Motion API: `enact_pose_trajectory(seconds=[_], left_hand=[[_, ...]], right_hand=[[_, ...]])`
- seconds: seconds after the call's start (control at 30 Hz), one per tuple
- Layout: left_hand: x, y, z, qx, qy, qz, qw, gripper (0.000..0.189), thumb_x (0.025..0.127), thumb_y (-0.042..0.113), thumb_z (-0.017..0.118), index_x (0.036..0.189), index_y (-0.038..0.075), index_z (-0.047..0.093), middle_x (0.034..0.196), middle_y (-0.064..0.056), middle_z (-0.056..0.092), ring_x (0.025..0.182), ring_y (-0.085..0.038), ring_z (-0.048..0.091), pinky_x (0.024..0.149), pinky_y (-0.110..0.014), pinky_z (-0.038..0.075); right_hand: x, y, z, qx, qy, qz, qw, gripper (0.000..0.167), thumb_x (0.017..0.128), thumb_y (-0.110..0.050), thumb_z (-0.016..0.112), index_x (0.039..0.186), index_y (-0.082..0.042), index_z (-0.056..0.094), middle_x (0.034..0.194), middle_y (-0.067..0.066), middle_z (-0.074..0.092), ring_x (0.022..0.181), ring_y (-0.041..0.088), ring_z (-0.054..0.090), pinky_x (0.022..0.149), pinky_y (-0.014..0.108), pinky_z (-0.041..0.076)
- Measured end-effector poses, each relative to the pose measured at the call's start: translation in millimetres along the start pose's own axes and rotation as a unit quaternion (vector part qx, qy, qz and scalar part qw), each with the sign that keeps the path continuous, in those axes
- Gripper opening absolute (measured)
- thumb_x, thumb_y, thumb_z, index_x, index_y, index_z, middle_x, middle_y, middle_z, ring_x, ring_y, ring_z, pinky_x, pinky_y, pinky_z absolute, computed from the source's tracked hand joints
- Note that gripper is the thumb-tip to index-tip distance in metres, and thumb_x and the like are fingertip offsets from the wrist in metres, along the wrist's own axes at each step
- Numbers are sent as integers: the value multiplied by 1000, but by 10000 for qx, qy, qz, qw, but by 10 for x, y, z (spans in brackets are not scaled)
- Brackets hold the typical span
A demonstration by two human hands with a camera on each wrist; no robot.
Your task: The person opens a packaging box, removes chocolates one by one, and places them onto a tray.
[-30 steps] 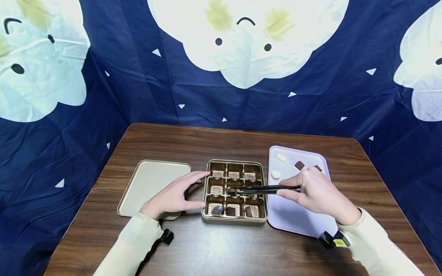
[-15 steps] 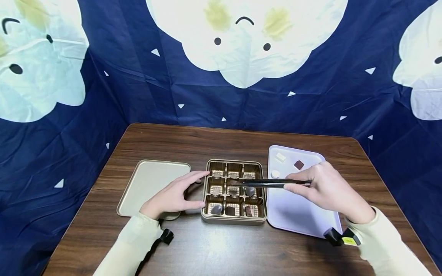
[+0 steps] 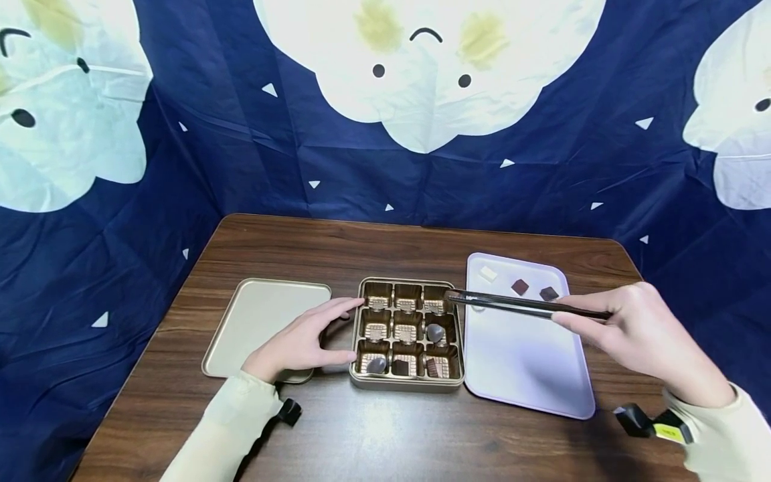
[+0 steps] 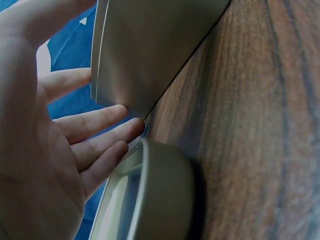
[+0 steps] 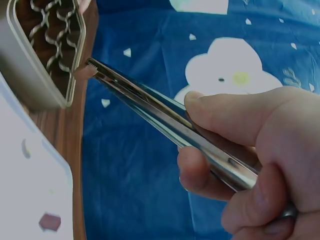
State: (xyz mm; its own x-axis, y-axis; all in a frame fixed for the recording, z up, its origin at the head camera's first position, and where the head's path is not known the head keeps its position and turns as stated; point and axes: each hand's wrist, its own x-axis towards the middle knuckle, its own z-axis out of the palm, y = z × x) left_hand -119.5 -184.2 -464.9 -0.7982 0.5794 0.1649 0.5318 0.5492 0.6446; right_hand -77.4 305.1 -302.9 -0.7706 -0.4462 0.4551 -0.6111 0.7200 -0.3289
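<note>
Right fingers (image 5: 194,170) pinch tongs (image 5: 150,105) gripping a chocolate (image 5: 85,72), left fingers (image 4: 95,122) spread at box (image 3: 406,385); light, even squeeze advisable.

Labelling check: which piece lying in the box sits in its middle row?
The dark rounded piece at that row's right end; the other three lie in the near row.

Two hands (image 3: 307,341) (image 3: 644,338) on show, and it's one pair of tongs (image 5: 225,162), one box (image 3: 406,385), one lid (image 3: 265,325), one tray (image 3: 518,365)! Nine compartments (image 3: 406,328), four pieces (image 3: 435,333) inside them, four more (image 3: 520,286) on the tray, one (image 5: 85,71) in the tongs!
</note>
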Motion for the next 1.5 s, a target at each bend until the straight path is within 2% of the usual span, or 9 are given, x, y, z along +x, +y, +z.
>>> enact_pose_trajectory(seconds=[0.07,0.3,0.7,0.8,0.9,1.1,1.2,1.3,1.5], left_hand=[[-4,-4,-3,1,13,7,10000,93,86,54,83,163,23,40,158,7,48,133,-19,58,113,-53,45],[-11,1,-3,-3,0,-38,10000,93,86,51,85,163,24,40,158,7,48,133,-19,58,113,-53,45],[6,-8,-8,24,-41,-42,10000,94,86,53,84,164,24,38,159,6,47,134,-19,57,113,-54,45],[2,-2,-6,12,-42,-41,10000,94,86,52,84,164,24,38,159,6,47,134,-20,57,114,-54,45],[-4,3,-5,-3,-43,-50,10000,95,86,52,84,164,24,38,159,6,48,134,-20,57,114,-54,44],[-7,9,-4,0,-41,-87,10000,94,86,53,84,164,25,38,159,6,48,134,-20,57,113,-54,44],[-4,4,-2,22,-35,-60,10000,94,86,53,84,164,25,38,159,6,48,134,-20,57,113,-54,45],[2,-7,1,28,-30,-16,10000,95,86,52,84,164,23,39,159,6,48,134,-20,57,114,-53,45],[4,-9,0,-9,-24,3,10000,95,86,54,83,164,23,39,159,6,48,133,-20,57,113,-53,45]], right_hand=[[-63,59,-41,-166,81,92,9998,27,68,-3,95,92,-12,87,63,-18,69,39,-14,30,38,13,26],[-307,271,-141,-649,248,472,9965,28,67,-3,95,90,-16,86,47,-29,42,43,-13,24,40,14,24],[-713,650,-106,-898,260,1186,9885,18,75,-13,93,90,-5,86,42,-29,37,45,-11,24,41,19,21],[-775,703,-82,-956,281,1230,9874,18,75,-15,93,89,-6,86,43,-29,39,45,-11,27,41,19,22],[-809,720,-45,-1020,298,1174,9874,19,74,-15,93,88,-5,86,48,-22,55,47,-11,29,41,19,23],[-836,699,33,-1024,392,1067,9882,21,71,-13,94,88,-4,85,50,-17,61,45,-12,27,40,18,22],[-839,697,58,-998,459,978,9891,21,69,-12,94,87,-4,85,58,-4,70,45,-13,29,39,19,26],[-841,693,75,-997,478,920,9896,22,69,-12,94,86,-3,85,60,1,72,46,-13,30,39,20,27],[-843,645,92,-1001,394,962,9895,23,69,-13,95,87,-3,85,46,-21,56,43,-14,22,38,18,22]])
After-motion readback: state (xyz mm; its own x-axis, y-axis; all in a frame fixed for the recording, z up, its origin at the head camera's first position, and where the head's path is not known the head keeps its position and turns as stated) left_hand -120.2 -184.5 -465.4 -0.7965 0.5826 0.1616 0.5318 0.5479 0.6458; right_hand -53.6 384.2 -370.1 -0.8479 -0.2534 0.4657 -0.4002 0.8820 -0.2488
